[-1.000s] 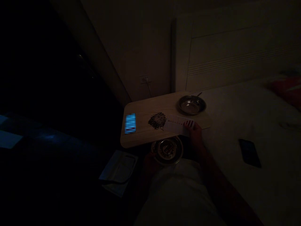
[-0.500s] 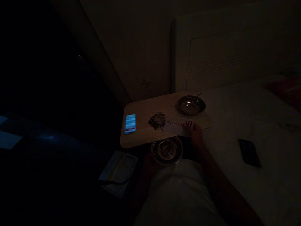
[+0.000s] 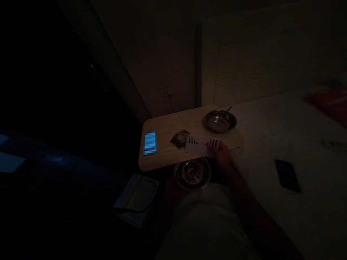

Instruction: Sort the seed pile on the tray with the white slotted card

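Note:
My right hand pinches the right end of a flat white card with a row of dark slots. The card's left end meets a pile of small dark grains on a light wooden table. Just below the table's front edge, my left hand grips the left rim of a round metal bowl. Some dark matter lies in that bowl, too dim to name. The fingers of my left hand are partly lost in shadow.
A second metal bowl, with a thin handle sticking up behind it, stands at the table's right end. A lit, blurred screen lies on the left. A dark phone rests on the bed. A pale box or bag sits low left.
My right hand and the white card have shifted slightly left, further against the grain pile. The left hand and its bowl stay in place.

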### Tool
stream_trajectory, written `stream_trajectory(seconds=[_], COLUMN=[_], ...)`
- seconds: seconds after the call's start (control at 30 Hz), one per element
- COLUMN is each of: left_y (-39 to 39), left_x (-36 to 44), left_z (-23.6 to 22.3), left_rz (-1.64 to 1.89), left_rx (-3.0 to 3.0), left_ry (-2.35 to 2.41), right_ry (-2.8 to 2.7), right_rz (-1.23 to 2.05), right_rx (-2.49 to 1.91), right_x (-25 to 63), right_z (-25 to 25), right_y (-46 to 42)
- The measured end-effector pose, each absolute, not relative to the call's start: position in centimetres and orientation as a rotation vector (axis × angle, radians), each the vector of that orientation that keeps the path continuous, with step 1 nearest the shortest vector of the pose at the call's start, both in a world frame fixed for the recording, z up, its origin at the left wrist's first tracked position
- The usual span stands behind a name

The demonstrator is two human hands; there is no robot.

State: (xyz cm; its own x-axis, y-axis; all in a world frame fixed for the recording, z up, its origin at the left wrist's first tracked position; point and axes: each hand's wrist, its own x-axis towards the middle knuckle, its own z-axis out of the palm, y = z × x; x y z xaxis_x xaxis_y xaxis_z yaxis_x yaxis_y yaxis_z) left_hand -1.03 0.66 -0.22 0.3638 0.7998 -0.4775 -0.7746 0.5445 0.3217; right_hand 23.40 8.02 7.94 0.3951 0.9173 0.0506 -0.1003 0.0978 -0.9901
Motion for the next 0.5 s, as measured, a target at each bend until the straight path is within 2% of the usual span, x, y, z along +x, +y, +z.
stream_trajectory(seconds=[0.27, 0.5], left_y=[0.7, 0.6], left_x=[-0.5, -0.6], left_z=[1.1, 1.0], left_rz=[1.040, 1.036], left_rx=[0.042, 0.016], left_ry=[0.713, 0.743], right_ry=[-1.067, -1.067], right_rz=[0.822, 0.878], right_rx=[-1.229, -1.210], right_x=[23.1, 22.9], right_z=[8.6, 8.7], right_y=[7.6, 7.4])
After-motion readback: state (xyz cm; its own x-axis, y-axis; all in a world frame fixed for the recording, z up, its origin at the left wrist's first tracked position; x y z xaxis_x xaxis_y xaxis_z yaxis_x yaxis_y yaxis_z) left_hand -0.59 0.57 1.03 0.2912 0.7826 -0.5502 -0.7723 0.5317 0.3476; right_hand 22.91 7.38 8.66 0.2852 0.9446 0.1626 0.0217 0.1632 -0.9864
